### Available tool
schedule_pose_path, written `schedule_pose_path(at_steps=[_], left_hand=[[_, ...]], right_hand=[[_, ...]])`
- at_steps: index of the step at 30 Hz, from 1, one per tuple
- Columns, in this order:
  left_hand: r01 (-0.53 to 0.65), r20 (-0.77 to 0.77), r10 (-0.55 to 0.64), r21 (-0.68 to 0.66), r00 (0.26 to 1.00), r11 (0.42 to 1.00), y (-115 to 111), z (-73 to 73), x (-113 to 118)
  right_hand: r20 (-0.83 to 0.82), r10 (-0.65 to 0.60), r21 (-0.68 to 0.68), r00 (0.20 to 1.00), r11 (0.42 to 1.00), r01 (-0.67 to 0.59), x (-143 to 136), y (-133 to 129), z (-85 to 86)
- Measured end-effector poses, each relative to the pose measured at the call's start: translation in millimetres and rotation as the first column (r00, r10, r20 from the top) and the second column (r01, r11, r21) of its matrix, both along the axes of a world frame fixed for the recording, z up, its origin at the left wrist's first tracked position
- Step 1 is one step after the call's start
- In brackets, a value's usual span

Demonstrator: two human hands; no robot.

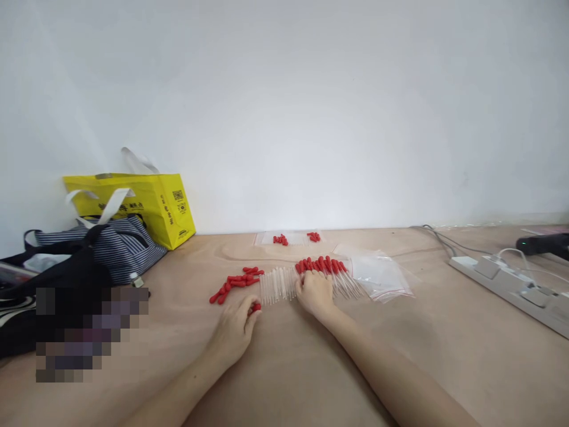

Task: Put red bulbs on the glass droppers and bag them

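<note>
My left hand [235, 326] pinches a red rubber dropper bulb [255, 308] between thumb and fingers, just above the table. Beyond it lies a loose pile of similar red bulbs [235, 283]. A row of clear glass dropper tubes [276, 284] is laid side by side between my hands. My right hand [316, 292] is closed at the right end of that row, and its fingertips are partly hidden, so what they hold cannot be made out. Past its knuckles rest several droppers with red bulbs fitted [326, 265], their glass stems pointing right and toward me.
A clear plastic bag [380, 276] lies right of the fitted droppers. Another bag [293, 238] with red bulbs and tubes is by the wall. A yellow bag [171, 207], a striped bag [120, 246] and a black bag [57, 302] stand left. A power strip [502, 287] lies right.
</note>
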State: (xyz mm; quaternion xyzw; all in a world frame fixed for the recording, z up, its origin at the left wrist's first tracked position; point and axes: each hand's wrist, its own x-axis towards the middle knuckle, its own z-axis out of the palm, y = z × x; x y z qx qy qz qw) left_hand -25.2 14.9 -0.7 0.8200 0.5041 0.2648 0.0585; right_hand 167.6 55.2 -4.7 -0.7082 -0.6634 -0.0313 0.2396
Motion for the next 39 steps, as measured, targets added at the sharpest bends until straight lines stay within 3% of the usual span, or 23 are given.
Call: schedule_pose_path(at_steps=[3,6,11,15,18,24,33,36,39], left_hand=[[0.065,0.163,-0.052,-0.076,0.985,0.995,-4,-4.4,4],[0.095,0.276,-0.051,-0.15,0.96,0.984,-7,-5.6,7],[0.174,0.51,-0.02,-0.256,0.86,0.951,-8,-5.7,22],[0.283,0.705,0.034,-0.328,0.708,0.901,-6,-8.4,35],[0.32,0.763,0.073,-0.354,0.642,0.879,-5,-8.5,37],[0.287,0.801,0.132,-0.356,0.584,0.889,-5,-3.8,37],[0.262,0.834,0.235,-0.404,0.499,0.877,-7,-8.6,44],[0.287,0.838,0.23,-0.407,0.495,0.867,-8,-7.5,43],[0.311,0.817,0.211,-0.424,0.536,0.851,-9,-5.5,43]], right_hand=[[-0.139,0.182,0.153,0.973,0.975,-0.161,17,-13,-9.9],[-0.245,0.425,0.279,0.872,0.892,-0.356,37,-34,-21.7],[-0.261,0.569,0.345,0.78,0.81,-0.475,53,-63,-26.7],[-0.165,0.617,0.298,0.769,0.775,-0.557,44,-69,-20.9],[-0.147,0.632,0.28,0.761,0.764,-0.581,37,-69,-17.6],[-0.163,0.597,0.296,0.785,0.789,-0.539,32,-69,-19.3],[-0.147,0.614,0.3,0.776,0.775,-0.557,19,-76,-17.7],[-0.165,0.625,0.273,0.763,0.772,-0.573,17,-80,-15.7],[-0.182,0.625,0.259,0.759,0.775,-0.576,16,-83,-13.9]])
